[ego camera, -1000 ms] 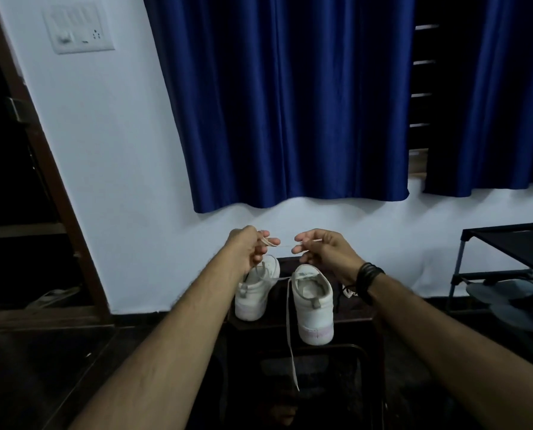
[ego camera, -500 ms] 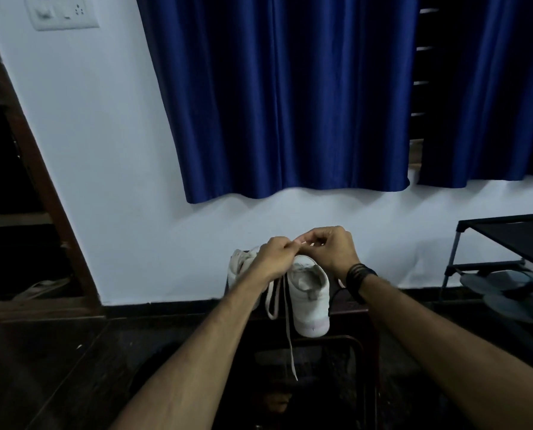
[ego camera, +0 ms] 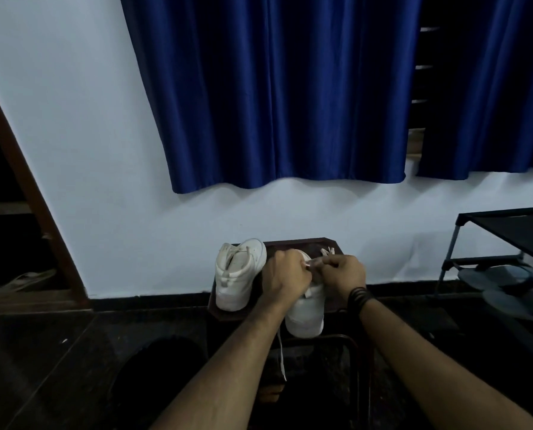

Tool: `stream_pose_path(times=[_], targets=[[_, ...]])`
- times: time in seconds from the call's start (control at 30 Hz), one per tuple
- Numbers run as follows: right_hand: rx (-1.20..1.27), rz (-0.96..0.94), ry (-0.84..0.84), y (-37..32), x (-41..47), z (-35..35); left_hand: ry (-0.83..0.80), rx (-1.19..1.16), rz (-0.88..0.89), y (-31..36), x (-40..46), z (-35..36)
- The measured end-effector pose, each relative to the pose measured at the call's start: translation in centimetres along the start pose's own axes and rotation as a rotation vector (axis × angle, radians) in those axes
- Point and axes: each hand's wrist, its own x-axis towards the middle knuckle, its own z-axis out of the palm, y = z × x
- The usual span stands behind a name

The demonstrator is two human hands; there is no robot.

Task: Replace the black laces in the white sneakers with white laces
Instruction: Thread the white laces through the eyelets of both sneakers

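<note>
Sneakers sit side by side on a small dark worktop (ego camera: 302,243) against the white wall (ego camera: 88,150), below a blue curtain (ego camera: 274,88). At far right a black shoe rack (ego camera: 507,225) holds sandals (ego camera: 501,274). The left sneaker (ego camera: 239,274) stands free, heel toward the camera. The right sneaker (ego camera: 305,315) lies under both hands. The left hand (ego camera: 285,279) and right hand (ego camera: 342,273), a black wristband (ego camera: 359,297) behind it, have their fingers curled, pinching a white lace (ego camera: 313,262) between them just above the shoe. One lace end hangs off the worktop's front edge.
</note>
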Motion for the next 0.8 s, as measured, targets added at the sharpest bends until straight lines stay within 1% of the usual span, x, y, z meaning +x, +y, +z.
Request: stream_pose_path(times=[0.07,0.13,0.27,0.37,0.43,0.53,0.8], targets=[[0.123,0.081,-0.041,0.6,0.6,-0.1,0.083,0.056,0.012,-0.2,-0.2,0.9],[0.308,0.181,-0.121,1.3,0.8,0.1,0.149,0.066,0.000,-0.3,-0.3,1.6],[0.657,0.329,-0.267,2.4,0.6,0.0,0.201,0.073,0.013,-0.4,-0.3,2.2],[0.804,0.350,-0.357,2.7,0.4,-0.2,0.210,0.047,0.012,-0.4,-0.3,2.5],[0.802,0.336,-0.396,2.8,0.4,-0.4,0.212,0.041,0.010,-0.5,-0.3,2.7],[0.702,0.317,-0.406,2.8,0.7,-0.5,0.201,0.023,0.012,-0.5,-0.2,2.8],[0.673,0.260,-0.354,3.2,1.1,0.0,0.181,0.042,0.013,-0.4,-0.3,2.7]])
